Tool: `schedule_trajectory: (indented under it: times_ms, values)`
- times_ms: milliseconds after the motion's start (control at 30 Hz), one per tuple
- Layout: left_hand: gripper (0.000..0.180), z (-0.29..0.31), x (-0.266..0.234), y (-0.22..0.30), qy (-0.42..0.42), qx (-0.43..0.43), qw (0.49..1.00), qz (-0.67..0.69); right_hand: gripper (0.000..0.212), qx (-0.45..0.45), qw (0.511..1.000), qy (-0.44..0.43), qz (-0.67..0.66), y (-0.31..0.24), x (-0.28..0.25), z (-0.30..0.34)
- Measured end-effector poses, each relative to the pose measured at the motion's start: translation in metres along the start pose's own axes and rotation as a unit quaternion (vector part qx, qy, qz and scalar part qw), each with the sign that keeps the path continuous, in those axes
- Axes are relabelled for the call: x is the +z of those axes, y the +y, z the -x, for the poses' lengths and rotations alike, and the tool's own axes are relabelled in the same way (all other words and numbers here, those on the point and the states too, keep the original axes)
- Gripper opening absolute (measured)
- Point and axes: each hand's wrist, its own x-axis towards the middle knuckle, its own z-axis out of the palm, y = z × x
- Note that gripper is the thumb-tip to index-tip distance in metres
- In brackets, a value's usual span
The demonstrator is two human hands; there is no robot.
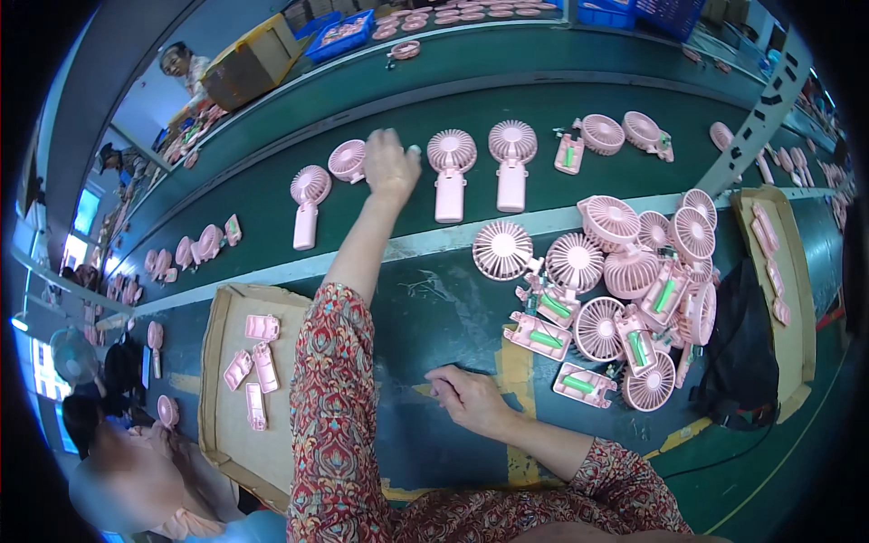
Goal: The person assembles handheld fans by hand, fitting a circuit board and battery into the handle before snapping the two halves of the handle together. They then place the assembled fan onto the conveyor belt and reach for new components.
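Left hand (392, 167) is stretched far out over the green conveyor belt (262, 217), back up, fingertips at the right side of a pink fan head (347, 160); can't tell if it grips that fan or just covers its lower part. Right hand (466, 400) is released, fingers loosely bent, low over the tabletop (434, 326), just left of a yellow tape strip (516, 380).

Fan under the left hand sits on the belt, between an upright-handled handheld fan (310, 185) to its left and two more, a nearer fan (451, 149) and a farther fan (512, 143), to the right. Narrow gaps either side of the hand.

Pale rail (421, 242) divides belt from tabletop; left forearm crosses it. Widest open room: bare tabletop between the left cardboard tray (222, 344) and the fan heap (599, 328). Heap's far edge reaches the rail; green battery cells (548, 338) show in opened handles at its near side. Left tray has raised edges, pink handle shells (263, 327) inside. Black bag (742, 353) fills the space between heap and right cardboard tray (792, 362).
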Motion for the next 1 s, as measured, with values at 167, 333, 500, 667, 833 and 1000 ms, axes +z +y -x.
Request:
schedule_trajectory:
  times_ms: [167, 333, 500, 667, 833, 1000]
  values:
    - [0.046, 0.021, -0.003, -0.060, -0.164, -0.068, 0.983, -0.041, 0.016, 0.002, 1.000, 0.003, 0.019, -0.002, 0.001, -0.001]
    - [0.041, 0.032, -0.014, -0.036, -0.170, 0.001, 0.983, -0.071, 0.016, 0.010, 1.000, -0.004, 0.011, 0.000, 0.001, 0.000]
    - [0.034, 0.048, -0.046, -0.021, -0.174, -0.016, 0.982, 0.077, 0.017, 0.008, 1.000, -0.008, 0.006, -0.001, 0.001, 0.001]
    - [0.037, 0.080, -0.119, 0.006, -0.274, 0.009, 0.948, 0.165, 0.018, 0.017, 0.998, 0.012, -0.061, -0.006, -0.002, 0.004]
    - [0.032, 0.137, -0.203, 0.043, -0.275, 0.033, 0.921, 0.273, 0.013, -0.137, 0.976, 0.168, -0.029, -0.015, -0.009, 0.008]
    - [0.029, 0.217, -0.255, 0.057, -0.271, 0.086, 0.920, 0.268, 0.017, -0.202, 0.953, 0.161, 0.159, -0.035, -0.025, 0.008]
